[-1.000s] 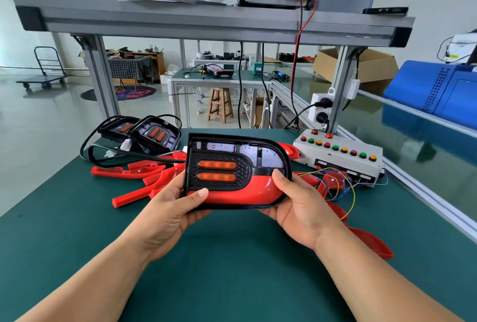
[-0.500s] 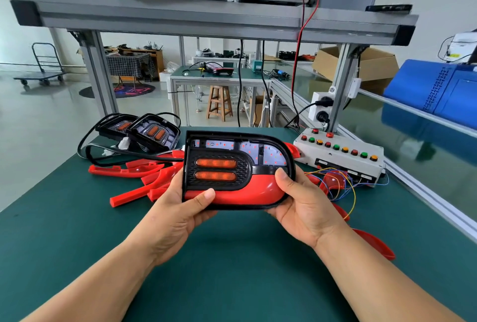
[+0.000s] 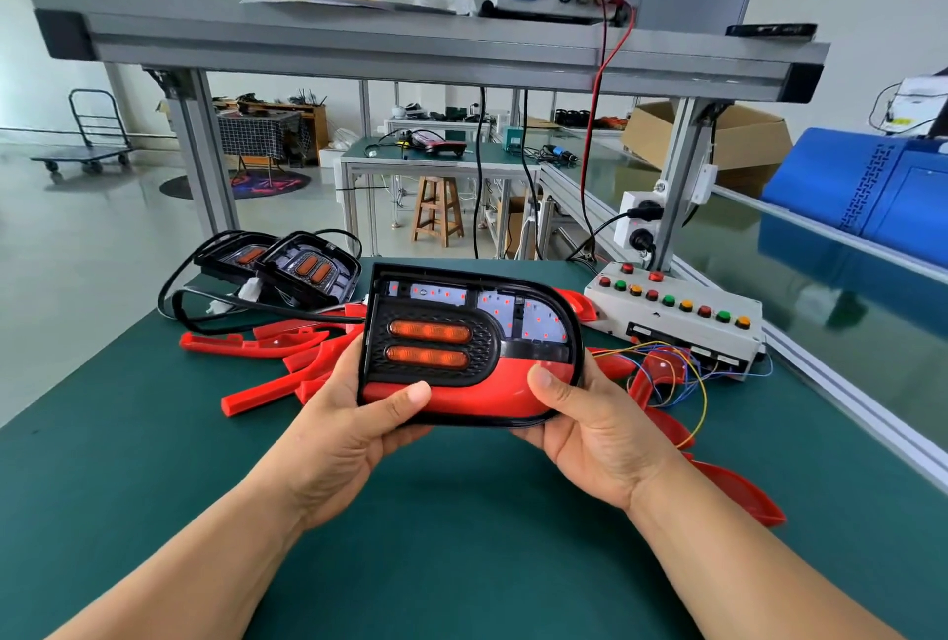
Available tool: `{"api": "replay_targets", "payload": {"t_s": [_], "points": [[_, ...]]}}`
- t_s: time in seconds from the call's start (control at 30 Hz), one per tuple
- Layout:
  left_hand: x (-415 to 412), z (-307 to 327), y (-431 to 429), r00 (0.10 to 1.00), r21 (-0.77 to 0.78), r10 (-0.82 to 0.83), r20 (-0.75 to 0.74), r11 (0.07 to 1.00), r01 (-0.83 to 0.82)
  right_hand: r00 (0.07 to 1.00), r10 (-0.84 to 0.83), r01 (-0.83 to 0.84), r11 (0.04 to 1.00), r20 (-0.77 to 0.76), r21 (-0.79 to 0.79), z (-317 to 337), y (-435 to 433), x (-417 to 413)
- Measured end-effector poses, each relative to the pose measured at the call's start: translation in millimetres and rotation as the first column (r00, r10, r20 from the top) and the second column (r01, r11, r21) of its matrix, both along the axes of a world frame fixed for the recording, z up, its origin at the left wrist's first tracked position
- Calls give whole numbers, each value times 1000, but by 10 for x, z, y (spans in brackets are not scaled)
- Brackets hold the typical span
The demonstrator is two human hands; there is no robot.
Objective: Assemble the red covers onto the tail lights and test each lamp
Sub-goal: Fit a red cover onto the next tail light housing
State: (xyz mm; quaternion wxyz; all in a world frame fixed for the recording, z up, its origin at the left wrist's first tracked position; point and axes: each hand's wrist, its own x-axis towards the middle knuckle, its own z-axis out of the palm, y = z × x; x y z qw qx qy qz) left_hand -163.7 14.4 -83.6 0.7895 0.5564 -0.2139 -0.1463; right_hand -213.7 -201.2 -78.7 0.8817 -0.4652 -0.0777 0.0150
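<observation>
green bench (image 3: 461, 537) | on it: red covers (image 3: 287, 357), 2 tail lights (image 3: 308, 275) back-L, btn box (image 3: 677, 326) back-R

Tail light (image 3: 472, 331) over the table (image 3: 461, 537) — two more lamps (image 3: 308, 272) behind-left, button box (image 3: 677, 321) right, covers (image 3: 277, 347) lying behind it.

Workshop beyond the bench (image 3: 128, 460)
Stool (image 3: 437, 211) at twelve, cart (image 3: 92, 136) at ten, box (image 3: 738, 141) at two, blue case (image 3: 872, 193) at three.

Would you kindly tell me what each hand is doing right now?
Left hand: grips the left end of the tail light, thumb on its red cover.
Right hand: grips the right end of it.
</observation>
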Motion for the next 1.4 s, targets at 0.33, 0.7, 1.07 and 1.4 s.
{"api": "replay_targets", "payload": {"t_s": [0.33, 0.7, 1.07, 1.4], "points": [[8, -34, -62, 997, -10, 66, 34, 998, -65, 998, -68, 68, 998, 7, -8, 10, 45, 17], [50, -4, 9, 998, 1, -59, -35, 998, 59, 995, -87, 86, 996, -39, -6, -11, 12, 28], [83, 27, 52, 998, 7, -37, -44, 999, 38, 994, -106, 106, 994, -34, 3, -11, -17, 42], [348, 182, 441, 860, 325, 389, 331, 808, -491, 975, -200, 207, 976, -96, 71, 41, -111, 58]]}}
